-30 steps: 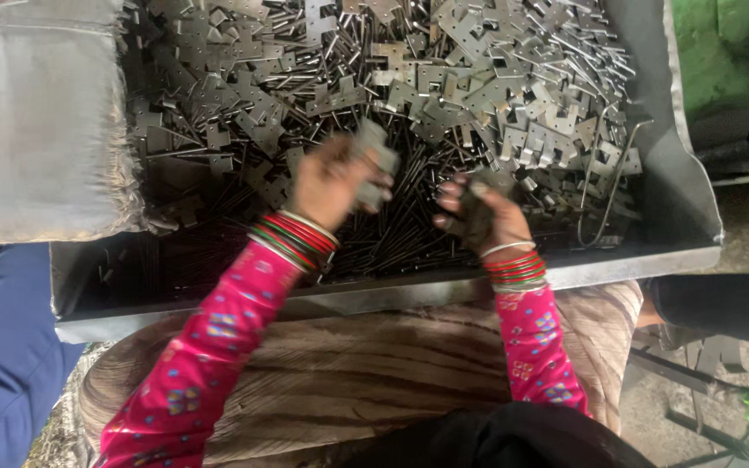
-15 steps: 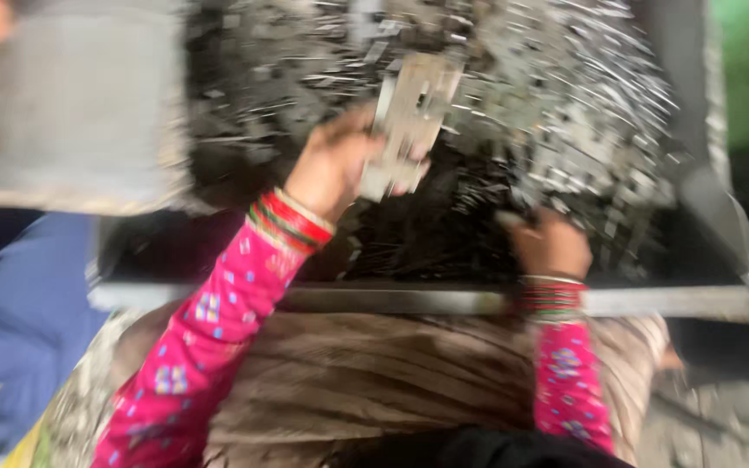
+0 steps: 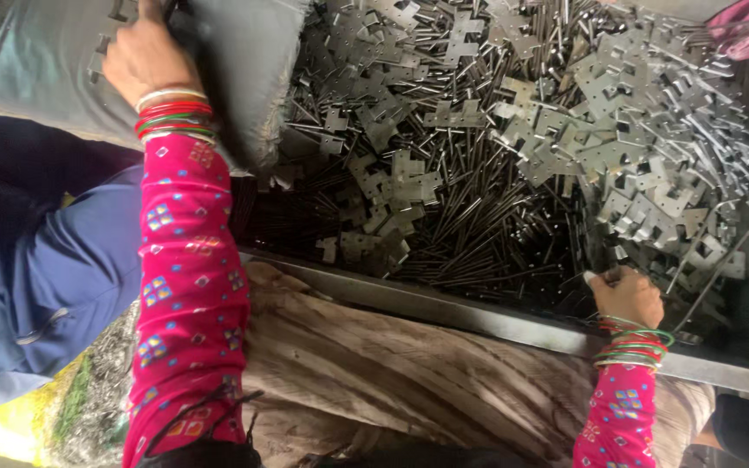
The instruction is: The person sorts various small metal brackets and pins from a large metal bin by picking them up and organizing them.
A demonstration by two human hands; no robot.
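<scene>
Reaching up and to the left, the left hand is seen resting on a grey, soft-looking sack that lies at the upper left, beside a large grey metal tray. Its fingers are curled at the top edge of the frame around something small and dark, but what is gripped cannot be told, since the fingertips are cut off by the frame. Some flat cross-shaped pieces can be made out on the sack just beside the hand. The right hand is placed low inside the tray, close to its near rim, with the fingers bent inward into a narrow, closed pinch among the parts; whether a piece is actually held there cannot be told. The tray is filled with a heap of flat, silvery cross-shaped metal plates, piled thickest toward the upper right, and with many thin dark metal rods lying crossed over one another in the middle and near the front. A few bent wire pieces are seen at the right side, just beside the right hand. Both wrists are ringed with red, green and white bangles, and both arms are covered by bright pink patterned sleeves. A brownish striped cloth is spread below the tray's rim, and blue fabric is seen at the left.
</scene>
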